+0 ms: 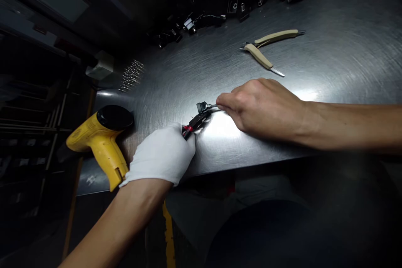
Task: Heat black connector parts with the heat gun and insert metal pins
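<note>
My left hand (161, 153), in a white glove, is closed around black pliers with red parts (196, 122). The jaws of the pliers are beside a small black block (201, 107); whether they grip it is too small to tell. My right hand (264, 111), bare, pinches a thin metal rod (212, 106) between thumb and forefinger. The rod's other end meets the block. Both hands are low over the metal table, near its front edge.
On the metal table (176, 75) are cream-handled pliers (259, 55) at the back right, a yellow heat gun (102, 146) at the left, and a cluster of small metal pins (132, 76). Dark parts (232, 6) are piled along the back. A pale block (101, 65) stands far left.
</note>
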`<state>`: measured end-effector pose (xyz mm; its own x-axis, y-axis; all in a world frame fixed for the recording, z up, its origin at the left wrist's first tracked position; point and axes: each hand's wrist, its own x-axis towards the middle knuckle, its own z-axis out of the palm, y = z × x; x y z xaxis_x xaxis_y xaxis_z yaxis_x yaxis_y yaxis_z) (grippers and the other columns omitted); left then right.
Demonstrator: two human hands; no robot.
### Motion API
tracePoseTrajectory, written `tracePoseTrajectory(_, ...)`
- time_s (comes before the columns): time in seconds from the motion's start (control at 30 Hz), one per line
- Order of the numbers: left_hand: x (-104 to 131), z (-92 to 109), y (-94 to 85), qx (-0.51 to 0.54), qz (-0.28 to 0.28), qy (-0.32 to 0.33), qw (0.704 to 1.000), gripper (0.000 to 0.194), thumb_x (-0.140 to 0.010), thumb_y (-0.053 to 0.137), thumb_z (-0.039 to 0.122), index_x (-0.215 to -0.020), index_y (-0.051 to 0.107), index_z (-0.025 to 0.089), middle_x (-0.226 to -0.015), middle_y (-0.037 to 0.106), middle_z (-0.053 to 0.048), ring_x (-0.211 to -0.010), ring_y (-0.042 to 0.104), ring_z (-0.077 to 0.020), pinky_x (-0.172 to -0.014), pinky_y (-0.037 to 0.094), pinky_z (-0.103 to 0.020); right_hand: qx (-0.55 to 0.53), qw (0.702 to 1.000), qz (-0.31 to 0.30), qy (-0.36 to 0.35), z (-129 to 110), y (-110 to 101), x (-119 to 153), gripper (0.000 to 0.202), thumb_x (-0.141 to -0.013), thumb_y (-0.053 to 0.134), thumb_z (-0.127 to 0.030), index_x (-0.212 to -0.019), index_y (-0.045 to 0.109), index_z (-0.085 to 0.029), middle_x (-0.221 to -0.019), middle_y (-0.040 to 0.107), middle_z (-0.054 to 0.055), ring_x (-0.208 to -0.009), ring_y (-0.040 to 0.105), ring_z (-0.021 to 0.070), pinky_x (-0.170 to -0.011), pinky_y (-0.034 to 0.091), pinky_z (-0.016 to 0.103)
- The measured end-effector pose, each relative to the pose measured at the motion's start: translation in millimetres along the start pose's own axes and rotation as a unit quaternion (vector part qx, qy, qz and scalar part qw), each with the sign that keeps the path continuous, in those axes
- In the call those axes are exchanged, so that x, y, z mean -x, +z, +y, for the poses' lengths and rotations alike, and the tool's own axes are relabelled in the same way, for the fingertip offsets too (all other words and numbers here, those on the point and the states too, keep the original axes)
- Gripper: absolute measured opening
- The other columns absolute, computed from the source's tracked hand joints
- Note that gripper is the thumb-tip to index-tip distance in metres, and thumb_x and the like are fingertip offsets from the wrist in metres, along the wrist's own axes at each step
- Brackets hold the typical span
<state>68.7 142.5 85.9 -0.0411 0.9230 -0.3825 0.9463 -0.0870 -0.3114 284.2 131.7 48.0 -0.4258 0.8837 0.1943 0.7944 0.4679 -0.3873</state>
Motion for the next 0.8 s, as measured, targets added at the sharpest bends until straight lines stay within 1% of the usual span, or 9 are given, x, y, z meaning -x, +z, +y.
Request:
tracePoseTrajectory(0.1,1,4,0.4,-0.003,0.0,-0.006,1.0,0.042,-0.09,0.039,0.047,-0.09,0.073,0.022,-0.069,0.07,-0.014,-0.064,0.067,-0.0332,-0.056,0.047,-0.039,0.029,1.0,0.007,-0.003,-3,1,1,0.029,-0.1,0.045,-0.018,-0.086,0.07,-0.016,-0.062,0.059,0.004,-0.051,0.038,0.0132,-0.048,0.022,0.03)
tracePoseTrajectory(0.17,3,9,0.6,0.002,0.002,-0.018,1.0,0.042,-0.09,0.039,0.046,-0.091,0.073,0.021,-0.072,0.071,-0.015,-0.066,0.068,-0.0343,-0.056,0.047,-0.04,0.055,0.998,0.011,0.001,-5,1,0,0.026,-0.095,0.046,-0.011,-0.087,0.07,-0.015,-0.062,0.059,0.005,-0.049,0.036,0.0132,-0.047,0.019,0.031)
tracePoseTrajectory(0.23,5,14,0.8,0.009,0.006,-0.028,1.0,0.042,-0.09,0.039,0.045,-0.092,0.072,0.021,-0.075,0.072,-0.016,-0.069,0.069,-0.0352,-0.056,0.048,-0.04,0.071,0.997,0.014,0.004,-6,0,0,0.026,-0.092,0.045,-0.007,-0.087,0.07,-0.014,-0.062,0.059,0.006,-0.048,0.036,0.0134,-0.047,0.017,0.031)
tracePoseTrajectory(0.33,6,18,2.0,0.009,0.023,-0.019,1.0,0.041,-0.09,0.039,0.044,-0.095,0.072,0.02,-0.078,0.073,-0.017,-0.073,0.07,-0.0355,-0.058,0.049,-0.04,0.064,0.998,0.018,-0.001,-3,-1,-1,0.031,-0.097,0.041,-0.012,-0.085,0.07,-0.013,-0.062,0.059,0.007,-0.049,0.039,0.0139,-0.046,0.018,0.031)
tracePoseTrajectory(0.43,6,15,3.9,-0.002,0.036,-0.008,0.999,0.042,-0.091,0.04,0.047,-0.096,0.071,0.02,-0.078,0.073,-0.016,-0.073,0.071,-0.034,-0.059,0.049,-0.039,0.047,0.999,0.016,-0.014,2,-2,1,0.037,-0.101,0.04,-0.02,-0.085,0.072,-0.012,-0.063,0.061,0.008,-0.049,0.041,0.0142,-0.047,0.019,0.032)
tracePoseTrajectory(0.53,5,10,5.7,-0.002,0.042,0.011,0.999,0.043,-0.091,0.039,0.049,-0.096,0.072,0.021,-0.076,0.073,-0.015,-0.071,0.07,-0.034,-0.056,0.047,-0.038,0.018,0.999,0.019,-0.027,7,-2,4,0.037,-0.102,0.041,-0.021,-0.088,0.074,-0.012,-0.066,0.063,0.009,-0.051,0.043,0.0149,-0.049,0.023,0.033)
tracePoseTrajectory(0.6,4,7,6.2,-0.002,0.047,0.024,0.999,0.043,-0.091,0.039,0.049,-0.094,0.072,0.022,-0.075,0.072,-0.014,-0.069,0.07,-0.0343,-0.055,0.046,-0.038,0.0,0.999,0.022,-0.033,10,-2,5,0.037,-0.102,0.041,-0.021,-0.085,0.073,-0.012,-0.065,0.063,0.008,-0.052,0.043,0.0145,-0.049,0.026,0.033)
tracePoseTrajectory(0.7,3,3,5.1,-0.008,0.048,0.034,0.998,0.041,-0.091,0.039,0.051,-0.092,0.07,0.024,-0.073,0.072,-0.012,-0.067,0.068,-0.0335,-0.054,0.044,-0.037,-0.01,0.999,0.021,-0.045,15,-2,6,0.037,-0.102,0.042,-0.024,-0.083,0.072,-0.014,-0.062,0.061,0.005,-0.051,0.04,0.0133,-0.05,0.026,0.032)
tracePoseTrajectory(0.8,2,-1,2.3,0.0,0.038,0.053,0.998,0.039,-0.092,0.038,0.05,-0.087,0.068,0.025,-0.071,0.071,-0.009,-0.064,0.067,-0.031,-0.052,0.041,-0.035,-0.019,0.997,0.014,-0.07,21,-2,4,0.037,-0.102,0.043,-0.027,-0.084,0.072,-0.015,-0.062,0.059,0.004,-0.052,0.041,0.0127,-0.052,0.026,0.032)
